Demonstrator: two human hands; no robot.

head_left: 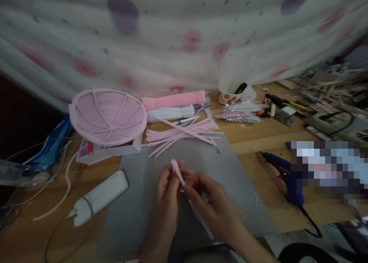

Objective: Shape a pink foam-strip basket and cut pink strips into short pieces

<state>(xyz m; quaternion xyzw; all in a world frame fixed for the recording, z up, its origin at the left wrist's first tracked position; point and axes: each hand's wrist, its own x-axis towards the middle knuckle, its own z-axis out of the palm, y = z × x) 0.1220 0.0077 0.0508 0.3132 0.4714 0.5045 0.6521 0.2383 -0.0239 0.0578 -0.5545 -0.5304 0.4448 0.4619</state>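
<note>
Over a grey mat [230,186], my two hands meet on a pale pink pipe cleaner [178,173]. My left hand [166,192] pinches its thicker, folded-looking upper end between thumb and fingers. Just to the right, my right hand [211,196] is closed on the strip lower down, and a pale pink tail hangs out beneath that hand. Part of the strip is hidden by the fingers. Beyond the hands lie several loose pale pink pipe cleaners [184,132] in a crossed heap. Behind them rest a banded pink bundle [174,100] and a white bundle [169,113].
A pale pink ribbed dome [94,115] leans on a white box [112,150] at left. Nearer is a white power strip [100,198] with cords. At right lies a blue glue gun [278,161]. A paper cup [227,98] and cutters [293,102] stand farther back.
</note>
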